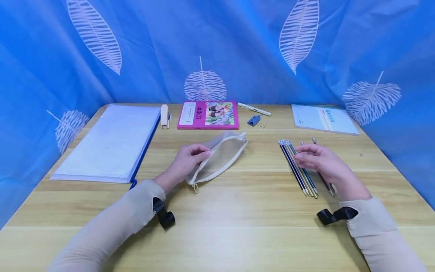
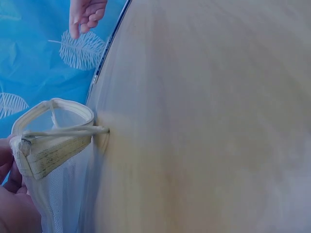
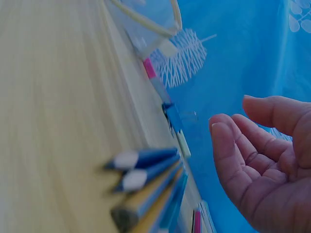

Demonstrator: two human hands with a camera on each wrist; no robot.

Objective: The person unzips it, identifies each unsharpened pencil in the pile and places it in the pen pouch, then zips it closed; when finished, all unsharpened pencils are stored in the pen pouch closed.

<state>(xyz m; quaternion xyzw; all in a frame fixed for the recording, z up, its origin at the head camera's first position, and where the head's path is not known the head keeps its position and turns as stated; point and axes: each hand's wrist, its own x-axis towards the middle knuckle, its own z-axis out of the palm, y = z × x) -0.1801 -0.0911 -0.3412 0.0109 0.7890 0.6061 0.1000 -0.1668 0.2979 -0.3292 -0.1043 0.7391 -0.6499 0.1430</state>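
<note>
My left hand (image 1: pixel 190 158) pinches the near rim of a white mesh zipper pouch (image 1: pixel 225 153) between thumb and fingers. The pouch's mouth gapes, and a cord loop hangs from its zipper end, seen also in the left wrist view. My right hand (image 1: pixel 321 164) is over a row of pencils (image 1: pixel 296 166), its fingers loosely bent. In the right wrist view there is nothing between the thumb and fingers of that hand (image 3: pixel 269 179), and the pencil tips (image 3: pixel 141 170) lie beside it. A dark reddish pencil (image 1: pixel 327 184) lies apart to the right, partly hidden by the hand.
A clear folder with papers (image 1: pixel 112 143) lies at left, near a cream stapler (image 1: pixel 164 116). Along the back are a pink book (image 1: pixel 208 115), a pale pen (image 1: pixel 254 109), a blue binder clip (image 1: pixel 254 120) and a notebook (image 1: pixel 324 119). A blue curtain (image 1: pixel 244 49) hangs behind.
</note>
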